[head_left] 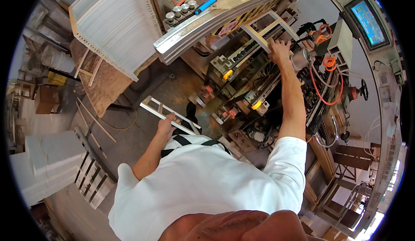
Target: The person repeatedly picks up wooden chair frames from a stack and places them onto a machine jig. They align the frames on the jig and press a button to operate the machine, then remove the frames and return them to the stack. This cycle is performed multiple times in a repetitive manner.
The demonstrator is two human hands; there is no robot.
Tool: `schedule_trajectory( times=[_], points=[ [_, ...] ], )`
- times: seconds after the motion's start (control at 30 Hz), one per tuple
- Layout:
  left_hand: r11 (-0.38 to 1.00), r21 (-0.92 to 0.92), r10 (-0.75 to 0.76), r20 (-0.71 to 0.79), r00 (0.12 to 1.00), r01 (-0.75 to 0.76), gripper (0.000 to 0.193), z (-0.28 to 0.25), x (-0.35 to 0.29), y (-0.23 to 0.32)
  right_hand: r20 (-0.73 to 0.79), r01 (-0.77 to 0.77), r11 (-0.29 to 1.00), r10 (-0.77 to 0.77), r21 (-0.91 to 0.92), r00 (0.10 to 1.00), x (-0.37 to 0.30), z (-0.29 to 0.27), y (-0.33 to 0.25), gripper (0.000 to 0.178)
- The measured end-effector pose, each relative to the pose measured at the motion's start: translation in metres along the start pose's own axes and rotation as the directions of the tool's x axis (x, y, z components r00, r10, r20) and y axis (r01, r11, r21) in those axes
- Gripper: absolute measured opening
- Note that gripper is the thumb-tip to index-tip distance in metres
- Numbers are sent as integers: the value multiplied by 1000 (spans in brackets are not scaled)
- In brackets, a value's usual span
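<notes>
My left hand (166, 126) is closed around the long rail of a narrow white wooden frame (152, 108), held low beside my waist. Short crosspieces join its rails. Stretched out ahead, my right hand (280, 52) grips the near end of a second pale wooden frame (258, 38), which lies on the machine (242, 61). That frame has a crossbar between its sides. The fingertips of my right hand are partly hidden against the wood. Beside this hand stands a silver cylinder (300, 60) with hoses.
A thick metal beam (190, 33) spans the machine, with a blue pen-like tool (207, 5) on top. At left, a stack of white slats (119, 22) rests on a wooden board (101, 92). Orange hoses (330, 63) and a lit screen (367, 21) are at right.
</notes>
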State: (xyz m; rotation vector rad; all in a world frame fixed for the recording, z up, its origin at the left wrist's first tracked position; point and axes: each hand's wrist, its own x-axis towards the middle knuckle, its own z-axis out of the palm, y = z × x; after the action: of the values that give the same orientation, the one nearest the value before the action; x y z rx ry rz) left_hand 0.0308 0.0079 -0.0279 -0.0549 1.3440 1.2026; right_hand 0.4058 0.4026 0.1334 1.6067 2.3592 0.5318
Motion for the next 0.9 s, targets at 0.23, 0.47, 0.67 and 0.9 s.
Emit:
schedule_trajectory(
  times=[0.23,0.47,0.67,0.9],
  points=[
    [983,164,85,-1,996,-84,19,16,-31,22,3,-35,999,35,-15,999,3,0,0,73],
    [939,236,238,83,968,-251,31,17,-76,51,11,-73,997,72,35,997,6,3,1,69],
    [791,437,386,186,904,-428,30,1,-134,103,20,-107,993,106,51,994,13,15,5,72],
    [508,492,675,282,681,-707,45,-46,-233,204,66,-121,991,118,49,991,17,14,3,80]
  ],
)
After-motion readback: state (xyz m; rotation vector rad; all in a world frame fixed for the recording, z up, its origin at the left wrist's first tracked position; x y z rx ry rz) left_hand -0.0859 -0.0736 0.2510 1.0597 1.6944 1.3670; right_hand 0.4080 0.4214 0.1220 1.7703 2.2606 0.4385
